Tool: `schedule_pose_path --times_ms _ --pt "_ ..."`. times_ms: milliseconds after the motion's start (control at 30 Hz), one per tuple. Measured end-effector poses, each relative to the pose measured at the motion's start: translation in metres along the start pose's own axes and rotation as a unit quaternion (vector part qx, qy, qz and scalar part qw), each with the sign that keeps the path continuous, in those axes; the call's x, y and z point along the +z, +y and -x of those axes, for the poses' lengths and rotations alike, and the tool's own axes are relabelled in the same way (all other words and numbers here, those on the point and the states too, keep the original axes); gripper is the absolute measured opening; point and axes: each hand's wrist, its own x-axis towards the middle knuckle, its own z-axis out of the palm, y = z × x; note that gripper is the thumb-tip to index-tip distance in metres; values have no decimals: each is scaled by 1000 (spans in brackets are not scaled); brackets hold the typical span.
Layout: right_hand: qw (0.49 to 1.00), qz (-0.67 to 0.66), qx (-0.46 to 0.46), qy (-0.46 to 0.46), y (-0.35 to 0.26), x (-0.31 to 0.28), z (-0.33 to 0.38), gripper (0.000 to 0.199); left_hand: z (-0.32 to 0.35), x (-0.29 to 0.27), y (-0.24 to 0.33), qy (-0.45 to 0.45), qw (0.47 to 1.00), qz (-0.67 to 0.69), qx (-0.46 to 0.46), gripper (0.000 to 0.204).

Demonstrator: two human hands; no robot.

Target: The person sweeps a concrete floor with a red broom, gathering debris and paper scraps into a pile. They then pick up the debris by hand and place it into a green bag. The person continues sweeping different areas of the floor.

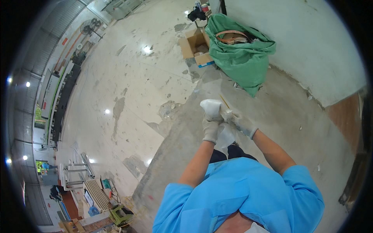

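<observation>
Gloved hands meet in front of the blue shirt (248, 186), over the grey concrete floor (186, 143). The left hand (211, 126) has its fingers wrapped round a white bag (211, 105), whose bulged end rises above the fist while a loose white tail hangs below it. The right hand (237, 119) presses in from the side, fingers pinched on a thin yellowish stick (224, 101) that slants up and to the left, away from the body. How the stick meets the bag is hidden by the gloves. Farther off, a green sack (243, 58) slumps by the wall beside an open cardboard box (196, 46).
</observation>
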Motion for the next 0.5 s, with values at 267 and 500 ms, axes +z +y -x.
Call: schedule_pose_path --times_ms 267,500 --pt "988 -145 30 -37 -80 -20 -142 33 -174 8 30 38 916 -276 289 51" --pt "942 -297 -32 154 -160 -29 -254 29 -295 37 128 -157 895 -287 302 66"
